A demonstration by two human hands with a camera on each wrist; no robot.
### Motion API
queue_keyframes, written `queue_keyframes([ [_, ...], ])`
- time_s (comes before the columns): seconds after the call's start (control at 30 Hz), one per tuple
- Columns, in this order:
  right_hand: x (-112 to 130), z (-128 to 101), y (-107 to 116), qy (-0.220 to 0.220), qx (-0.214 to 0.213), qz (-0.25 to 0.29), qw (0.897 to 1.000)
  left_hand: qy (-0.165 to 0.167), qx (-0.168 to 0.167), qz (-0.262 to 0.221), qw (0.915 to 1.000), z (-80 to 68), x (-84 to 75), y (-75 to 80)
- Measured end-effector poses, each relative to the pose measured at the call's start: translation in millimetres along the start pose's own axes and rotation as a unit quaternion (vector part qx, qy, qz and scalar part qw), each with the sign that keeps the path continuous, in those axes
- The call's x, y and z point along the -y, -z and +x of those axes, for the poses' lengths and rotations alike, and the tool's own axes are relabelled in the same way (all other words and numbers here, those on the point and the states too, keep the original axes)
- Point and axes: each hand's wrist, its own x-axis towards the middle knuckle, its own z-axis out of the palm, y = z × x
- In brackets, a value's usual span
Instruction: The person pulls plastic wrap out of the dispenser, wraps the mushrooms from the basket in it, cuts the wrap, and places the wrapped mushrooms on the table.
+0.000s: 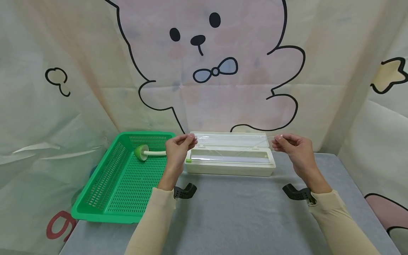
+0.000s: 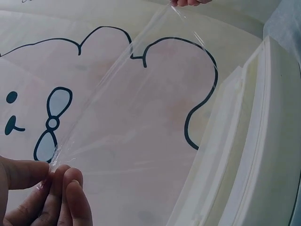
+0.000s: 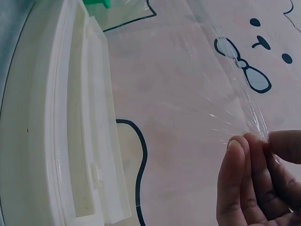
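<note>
A sheet of clear plastic wrap (image 2: 127,122) is stretched between both hands, its edge bunched into a line. My left hand (image 1: 177,152) pinches one end between thumb and fingers, by the left end of a white wrap dispenser box (image 1: 229,170). At the other end, my right hand (image 1: 296,150) pinches the opposite corner, up and to the right of the box. The dispenser's lid (image 3: 108,141) stands raised at the back. A roll (image 1: 229,158) shows inside, and a small green piece (image 1: 188,160) sits at the box's left front. The wrap's lower part is hard to make out.
A green perforated basket (image 1: 105,216) stands left of the dispenser, beside my left forearm. In it lies a thing with a green rounded head (image 1: 140,152) and a white handle. The grey-covered table (image 1: 236,212) meets a cartoon-printed curtain (image 1: 229,102) behind.
</note>
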Motion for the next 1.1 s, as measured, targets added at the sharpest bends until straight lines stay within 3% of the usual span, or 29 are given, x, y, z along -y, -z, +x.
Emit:
queue_keyframes([
  [0.37, 5.2, -0.1, 0.3, 0.008, 0.005, 0.030, 1.000, -0.016, 0.006, -0.026, 0.9995, -1.4, -8.3, 0.5],
  [1.1, 21.1, -4.6, -0.9, 0.044, 0.004, 0.064, 0.997, -0.021, 0.003, -0.033, 0.9992, -6.7, -22.6, 0.5],
])
